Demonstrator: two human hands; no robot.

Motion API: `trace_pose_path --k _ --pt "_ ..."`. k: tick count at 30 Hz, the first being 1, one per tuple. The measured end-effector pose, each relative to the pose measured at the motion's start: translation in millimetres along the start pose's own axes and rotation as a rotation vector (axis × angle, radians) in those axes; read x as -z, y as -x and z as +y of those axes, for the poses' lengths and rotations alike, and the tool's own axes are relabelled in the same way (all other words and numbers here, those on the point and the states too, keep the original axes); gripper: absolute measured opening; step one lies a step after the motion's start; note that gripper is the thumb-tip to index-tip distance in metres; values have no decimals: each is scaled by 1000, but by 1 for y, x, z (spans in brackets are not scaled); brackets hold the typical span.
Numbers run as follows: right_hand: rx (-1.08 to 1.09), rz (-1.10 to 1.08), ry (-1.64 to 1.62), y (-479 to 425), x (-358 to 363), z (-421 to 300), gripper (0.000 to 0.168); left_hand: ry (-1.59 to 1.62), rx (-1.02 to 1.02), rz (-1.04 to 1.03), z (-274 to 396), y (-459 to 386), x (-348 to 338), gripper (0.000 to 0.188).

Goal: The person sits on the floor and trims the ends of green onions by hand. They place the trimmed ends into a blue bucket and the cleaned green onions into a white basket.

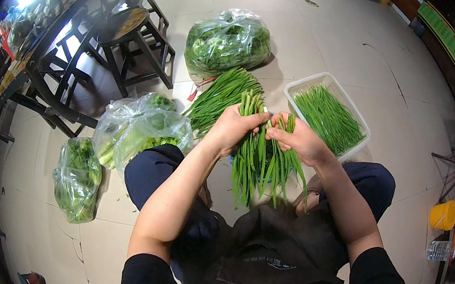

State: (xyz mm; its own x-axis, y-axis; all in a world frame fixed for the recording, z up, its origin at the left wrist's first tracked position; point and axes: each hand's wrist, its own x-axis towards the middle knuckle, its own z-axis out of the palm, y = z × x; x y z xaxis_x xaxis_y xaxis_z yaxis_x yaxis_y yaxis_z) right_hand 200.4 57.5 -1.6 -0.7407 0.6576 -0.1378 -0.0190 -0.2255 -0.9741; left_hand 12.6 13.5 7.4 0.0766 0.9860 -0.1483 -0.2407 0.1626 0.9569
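Note:
My left hand (236, 128) is closed around a bunch of garlic chives (253, 160), whose long green leaves hang down between my knees. Close beside it, my right hand (294, 137) pinches a few chive stalks, and their leaves droop below the fingers. Beyond my left hand, a pile of chives (224, 97) lies on the floor. To the right stands a white plastic basket (361, 119) with chives (328, 120) laid lengthwise in it. Part of a blue container shows beneath the hanging leaves, mostly hidden.
Clear plastic bags of leafy greens lie ahead (226, 43), at left (142, 129) and farther left (78, 180). A round wooden stool (124, 26) stands by a long table (17, 71) at upper left. Yellow buckets (443, 216) are by a metal rack at lower right.

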Motion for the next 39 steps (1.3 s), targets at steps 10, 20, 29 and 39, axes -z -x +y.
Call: trace_pose_path --k 10,20,29,39 --pt "-97 -38 -32 3 0 -10 24 -170 12 60 2 0 5 12" --pt "-38 30 -258 0 1 0 16 49 66 27 3 -1 3 14" --pt "26 191 -86 -2 -15 5 22 120 87 79 -4 -2 -3 16" --pt "-28 161 -107 3 -7 -9 15 131 64 68 -3 -7 9 13"
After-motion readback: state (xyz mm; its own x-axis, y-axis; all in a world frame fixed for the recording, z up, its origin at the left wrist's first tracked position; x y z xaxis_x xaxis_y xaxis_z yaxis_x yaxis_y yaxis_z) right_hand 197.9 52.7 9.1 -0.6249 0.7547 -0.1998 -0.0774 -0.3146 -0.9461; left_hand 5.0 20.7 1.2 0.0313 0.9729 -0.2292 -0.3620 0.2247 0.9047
